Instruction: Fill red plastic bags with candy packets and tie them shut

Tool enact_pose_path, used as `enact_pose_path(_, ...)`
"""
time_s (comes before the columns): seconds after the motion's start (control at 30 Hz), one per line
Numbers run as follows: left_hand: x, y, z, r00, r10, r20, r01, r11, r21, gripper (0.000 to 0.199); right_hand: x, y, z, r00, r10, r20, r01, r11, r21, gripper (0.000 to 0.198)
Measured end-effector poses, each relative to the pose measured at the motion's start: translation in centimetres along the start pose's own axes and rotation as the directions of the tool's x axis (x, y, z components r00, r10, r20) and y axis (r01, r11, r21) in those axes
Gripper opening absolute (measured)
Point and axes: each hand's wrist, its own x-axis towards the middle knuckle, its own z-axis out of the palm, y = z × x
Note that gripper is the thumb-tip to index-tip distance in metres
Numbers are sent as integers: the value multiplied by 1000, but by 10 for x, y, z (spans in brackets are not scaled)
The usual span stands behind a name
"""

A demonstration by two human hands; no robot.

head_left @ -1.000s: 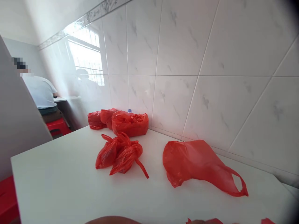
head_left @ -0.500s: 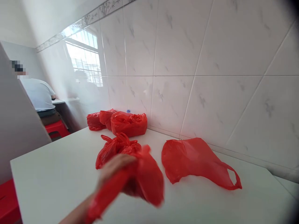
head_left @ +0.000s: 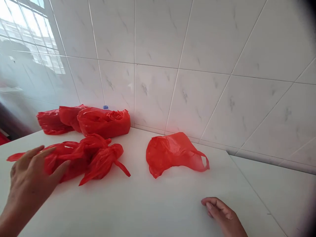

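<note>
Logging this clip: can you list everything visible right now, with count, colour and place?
table: one, white, across the foreground
second tabletop: one, white, right, beyond the seam
tied red bags: at least two, red, left on the table, overlapping
back bundles: seemingly three, red, by the wall behind the tied ones
flat red bag: one, red, mid-table near the wall
cap: one, blue, behind the bundles
tiled wall: one, white with grey marks, behind the table
window reflection: one, bright, upper left
red object: one, red, left edge, cut off
left hand: one, bare, overlapping the tied bags, fingers spread, contact unclear
right hand: one, bare, lower right, fingers curled
</note>
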Motion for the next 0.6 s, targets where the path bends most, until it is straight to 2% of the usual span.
enact_pose_path(0.03,-3,21,-3,993,47,-105,-53,997,-58,40,3,1,6,998,-27,-59,24,999,-48,38)
enact_pose_path(0.07,-6,42,-5,983,132,-128,-149,980,-135,32,7,1,14,990,-95,-104,84,990,-111,35)
enact_pose_path(0.1,-11,62,-4,962,244,-123,-268,935,-235,24,12,0,23,971,-206,-124,181,965,-188,32)
enact_pose_path(0.13,-16,83,-1,924,381,-36,-370,865,-339,22,17,-2,32,932,-344,-112,304,913,-271,29)
enact_pose_path(0.17,-22,103,4,869,492,58,-416,788,-453,21,23,-5,43,873,-483,-71,431,831,-352,27)
enact_pose_path(0.2,-29,123,10,819,558,134,-409,731,-546,22,29,-8,54,805,-593,-18,530,733,-426,27)
enact_pose_path(0.23,-35,142,18,739,625,251,-376,692,-617,28,35,-12,64,749,-662,29,586,642,-494,29)
enact_pose_path(0.27,-42,159,26,632,690,353,-341,656,-673,39,41,-15,74,713,-698,66,608,568,-554,33)
enact_pose_path(0.3,-47,175,34,578,705,410,-284,646,-709,51,46,-18,82,691,-717,96,613,510,-604,36)
enact_pose_path(0.37,-54,201,50,569,634,524,-84,678,-730,70,55,-21,91,686,-715,130,590,444,-674,45)
enact_pose_path(0.4,-56,210,57,577,598,556,-11,686,-727,67,58,-21,93,698,-702,141,573,430,-698,49)
enact_pose_path(0.43,-56,216,62,585,564,583,55,689,-722,54,60,-22,93,715,-682,153,557,424,-714,52)
enact_pose_path(0.5,-53,221,68,597,518,613,155,675,-721,15,61,-23,89,748,-636,193,541,414,-732,55)
enact_pose_path(0.53,-51,221,68,604,493,626,214,656,-724,10,60,-25,86,758,-617,213,539,407,-738,54)
enact_pose_path(0.6,-45,219,63,629,439,641,339,588,-735,21,57,-31,81,770,-590,242,533,387,-752,48)
